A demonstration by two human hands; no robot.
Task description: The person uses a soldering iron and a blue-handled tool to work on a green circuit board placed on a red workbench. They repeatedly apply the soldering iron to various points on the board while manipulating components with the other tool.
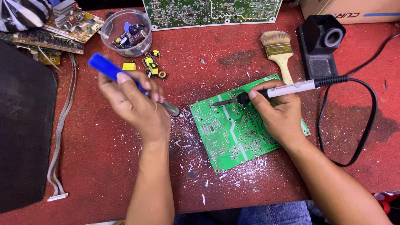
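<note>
Your right hand [280, 113] has its grip pinched around the soldering iron [287, 89], tip resting on the green circuit board [233, 133] at mid-bench, while your left hand [134, 104] is closed on the blue-handled solder sucker [109, 68] just off the board's 9 o'clock edge. White flecks around the board suggest the work is well underway, though what remains I cannot tell. Open red bench [104, 166] lies at 7 o'clock; the brush [278, 52] and iron stand [321, 43] crowd 1 o'clock.

At frame centre, the right hand [280, 116] holds a soldering iron [275, 91] on a green circuit board [233, 133]; the left hand [135, 104] grips a blue-handled desoldering pump [125, 81].
</note>
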